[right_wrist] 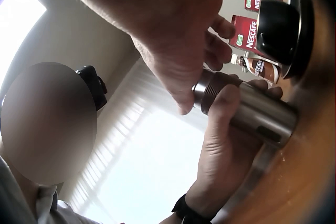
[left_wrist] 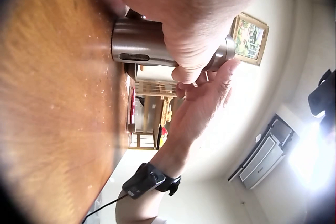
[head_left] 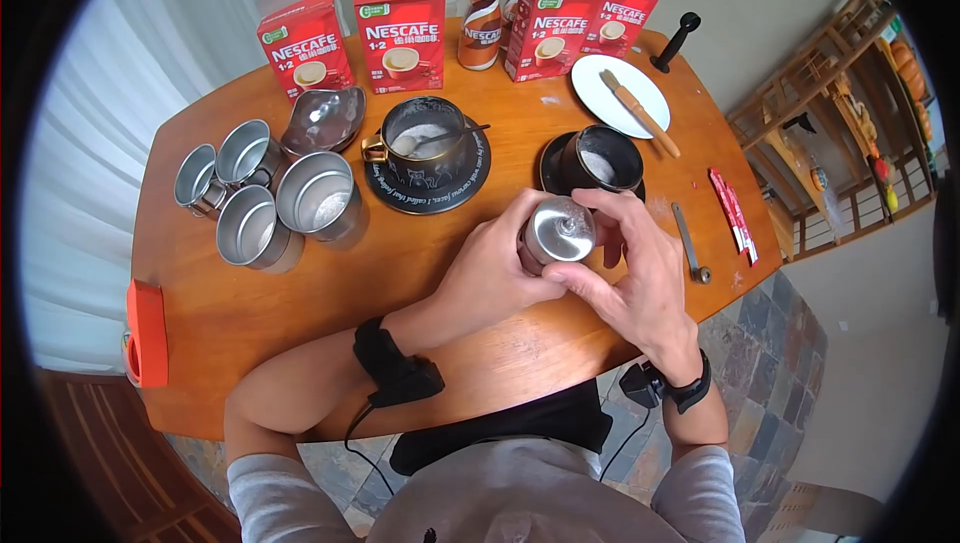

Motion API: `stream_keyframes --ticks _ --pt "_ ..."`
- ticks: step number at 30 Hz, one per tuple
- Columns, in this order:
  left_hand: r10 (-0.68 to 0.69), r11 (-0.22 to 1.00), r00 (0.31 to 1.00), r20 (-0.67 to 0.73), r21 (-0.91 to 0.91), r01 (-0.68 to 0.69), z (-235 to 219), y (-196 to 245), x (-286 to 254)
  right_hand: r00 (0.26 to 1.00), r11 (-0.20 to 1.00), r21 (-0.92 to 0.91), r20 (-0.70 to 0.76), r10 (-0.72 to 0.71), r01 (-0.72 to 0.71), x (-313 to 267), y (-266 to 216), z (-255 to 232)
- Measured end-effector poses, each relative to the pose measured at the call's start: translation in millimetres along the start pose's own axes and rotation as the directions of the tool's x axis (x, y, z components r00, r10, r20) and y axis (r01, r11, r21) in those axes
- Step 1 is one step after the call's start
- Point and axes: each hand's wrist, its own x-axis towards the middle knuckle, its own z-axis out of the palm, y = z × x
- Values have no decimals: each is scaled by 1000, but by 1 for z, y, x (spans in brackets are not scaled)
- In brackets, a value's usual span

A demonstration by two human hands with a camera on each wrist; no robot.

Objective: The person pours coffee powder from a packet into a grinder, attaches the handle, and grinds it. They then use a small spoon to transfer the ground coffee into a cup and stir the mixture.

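Note:
A brushed-metal hand coffee grinder stands upright at the front middle of the table, its shiny lid facing up. My left hand is wrapped round its body. With thumb and fingers, my right hand holds the lid end from the other side. Low on the body a dark slot shows in the left wrist view, where the grinder has its base close over the wood. Just behind the hands is a black cup on a dark saucer. A metal crank handle lies to the right.
Several metal cups cluster at the left beside a dark dish. A black cup with a spoon sits on its saucer. Red Nescafe boxes line the back. A brush crosses a white plate; red sachets lie right.

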Motion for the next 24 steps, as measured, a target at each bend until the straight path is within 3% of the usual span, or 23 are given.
stream_keyframes --ticks 1,13,16,20,24 --pt "0 1000 1000 -2 -9 0 0 0 0 999 999 30 -15 34 -34 -2 -1 0" --pt "-36 999 999 -9 22 36 0 6 -1 969 978 -119 -158 -189 171 -15 9 5" --pt "74 985 997 -9 154 -72 -1 3 -1 981 977 -164 -120 -155 134 -11 5 -3" --pt "47 988 999 -21 149 -44 1 7 -1 991 997 -79 -134 -28 17 -10 12 -14" --pt "63 988 998 -23 141 -59 1 8 -1 977 957 -201 17 -212 211 -13 4 -18"
